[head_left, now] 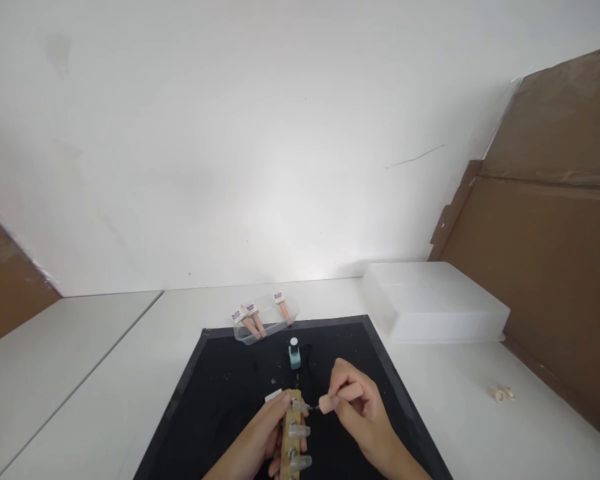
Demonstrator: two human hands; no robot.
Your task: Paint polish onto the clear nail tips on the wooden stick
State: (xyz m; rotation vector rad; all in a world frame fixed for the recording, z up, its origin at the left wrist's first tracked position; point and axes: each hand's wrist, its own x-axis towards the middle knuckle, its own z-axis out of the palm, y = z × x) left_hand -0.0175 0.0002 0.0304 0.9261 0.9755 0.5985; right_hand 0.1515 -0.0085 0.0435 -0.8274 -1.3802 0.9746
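My left hand (265, 437) grips a narrow wooden strip (289, 445) from its left side, fingers wrapped behind it. Clear, rounded plastic tips (300, 432) stick out to the right from the strip. In my right hand (363, 417) is a pale pink handle (344, 396) with a thin dark end, like a brush, pinched between thumb and fingers. That dark end points left and meets or nearly meets the uppermost clear tip; exact contact is too small to tell. Beyond the strip a teal bottle (295, 357) stands upright with a black, white-topped cap.
A clear plastic tray (250, 339) holds several pink sticks (258, 325) with white printed labels, behind the black mat (220, 373). At right are an upturned white plastic bin (445, 300) and small cream rings (501, 394). Brown cardboard (545, 253) borders the right side.
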